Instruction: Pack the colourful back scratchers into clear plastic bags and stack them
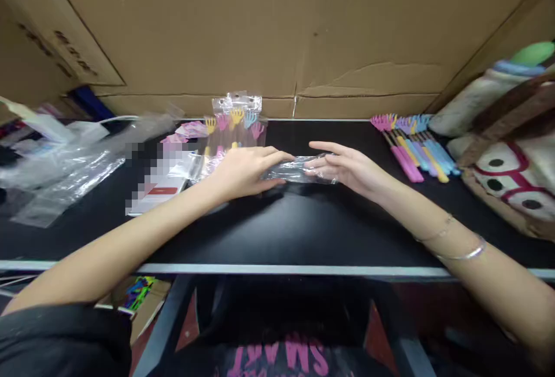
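A clear plastic bag [291, 171] lies crosswise between my two hands above the black desk. My left hand [248, 170] is on the bag's left part, thumb at the near edge and fingers at the far edge. At the right end is my right hand [347, 170], index finger stretched out and the other fingers touching the plastic. Whether those fingers are inside the bag or only against it, I cannot tell. Behind my left hand, several hand-shaped back scratchers [236, 117] in pink, yellow and blue sit in clear packaging, their lower parts partly hidden.
Several unbagged back scratchers [414, 148] lie in a bundle to the right, next to a plush bag [498, 174]. Loose clear bags [65, 163] are heaped at the left, near pink cards [191, 130]. A cardboard wall [269, 30] closes off the back; the desk's pale edge [286, 269] runs in front.
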Tool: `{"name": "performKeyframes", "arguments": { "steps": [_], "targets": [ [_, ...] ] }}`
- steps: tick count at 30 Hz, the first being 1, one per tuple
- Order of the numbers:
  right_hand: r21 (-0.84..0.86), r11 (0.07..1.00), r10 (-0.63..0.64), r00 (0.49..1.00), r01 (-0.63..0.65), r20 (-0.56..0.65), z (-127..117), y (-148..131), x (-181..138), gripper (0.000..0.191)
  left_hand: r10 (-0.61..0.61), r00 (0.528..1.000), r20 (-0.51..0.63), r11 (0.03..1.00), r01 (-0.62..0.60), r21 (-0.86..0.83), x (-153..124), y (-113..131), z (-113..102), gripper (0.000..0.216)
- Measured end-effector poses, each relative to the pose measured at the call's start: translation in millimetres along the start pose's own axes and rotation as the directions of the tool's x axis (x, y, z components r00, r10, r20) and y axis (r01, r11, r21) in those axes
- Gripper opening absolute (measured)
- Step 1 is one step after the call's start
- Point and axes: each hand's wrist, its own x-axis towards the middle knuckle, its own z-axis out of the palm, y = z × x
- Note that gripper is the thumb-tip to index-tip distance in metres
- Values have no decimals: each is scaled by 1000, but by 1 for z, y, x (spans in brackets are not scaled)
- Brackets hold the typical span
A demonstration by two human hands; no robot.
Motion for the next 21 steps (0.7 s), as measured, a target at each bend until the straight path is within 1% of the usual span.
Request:
{"name": "performKeyframes", "arguments": {
  "steps": [4,8,18,21],
  "targets": [
    [3,1000,5,999,-5,-39,-3,1,0,28,-5,1000,0,1000,5,-18,2,-1,-2,40],
    [5,1000,1,997,-1,-80,-2,2,0,23,9,999,-49,1000,-9,-12,0,-1,1,40],
    [18,1000,-12,995,14,-95,-2,1,1,21,11,990,-140,999,-6,36,-1,-1,5,35],
    [23,1000,-5,995,8,-98,-3,1,1,23,9,990,-139,999,-4,32,-1,-3,6,33]
  ]
}}
